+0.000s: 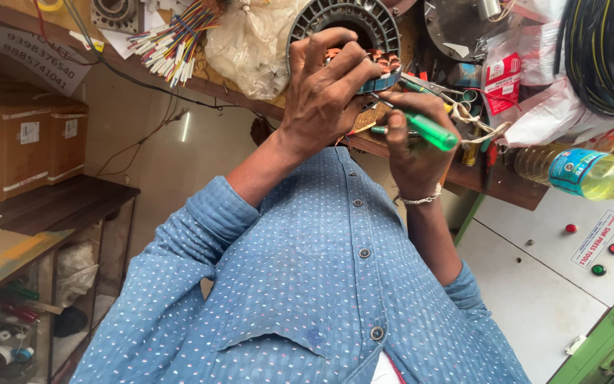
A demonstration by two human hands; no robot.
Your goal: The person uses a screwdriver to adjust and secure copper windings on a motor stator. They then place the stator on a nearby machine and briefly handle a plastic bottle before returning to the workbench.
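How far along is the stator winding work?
Done: copper coils already sit in part of the stator core. In hand: left hand steadies the core, right hand works a green-handled tool at the rim. Left: cannot tell how many slots remain; the hands hide most of them.

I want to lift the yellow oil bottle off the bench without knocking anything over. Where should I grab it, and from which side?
Probably grip the oil bottle around its labelled middle, coming from the open side facing the white control panel. It lies on its side, and bags crowd its far side.
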